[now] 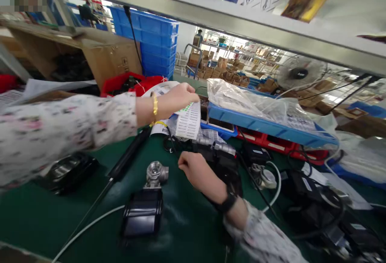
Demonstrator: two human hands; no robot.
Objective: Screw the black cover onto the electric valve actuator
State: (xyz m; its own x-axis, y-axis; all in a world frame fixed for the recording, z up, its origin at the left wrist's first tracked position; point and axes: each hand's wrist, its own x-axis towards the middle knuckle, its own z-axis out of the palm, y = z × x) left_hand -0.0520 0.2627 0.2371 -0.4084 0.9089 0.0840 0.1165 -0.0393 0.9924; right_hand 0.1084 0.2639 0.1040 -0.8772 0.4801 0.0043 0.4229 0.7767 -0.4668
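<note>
The left hand [184,95] reaches over the back of the counter [177,222] and grips a sheet of labels [188,121] by its upper edge; the sheet hangs below the fingers, printed with rows of dark text and a few green marks near the top. The right hand [199,170] is lower and nearer, its fingertips drawn close together; whether anything is pinched between them cannot be told. A yellow bracelet [155,104] circles the left wrist and a black band [227,202] the right.

Left of the right hand and apart from it, a black device with a metal valve [143,212] lies on the green surface, the valve at its far end. Further left lies a long black-handled tool [131,154] with a thin metal shaft, and beyond it another dark device [72,170], partly under the left sleeve. To the right of the right forearm are more black devices [313,198] and a white cable [279,182].

Behind these, a blue tray [265,124] carries clear plastic bags [253,98] above red bins [276,144]. Stacked blue crates [157,42] rise at the back left.
</note>
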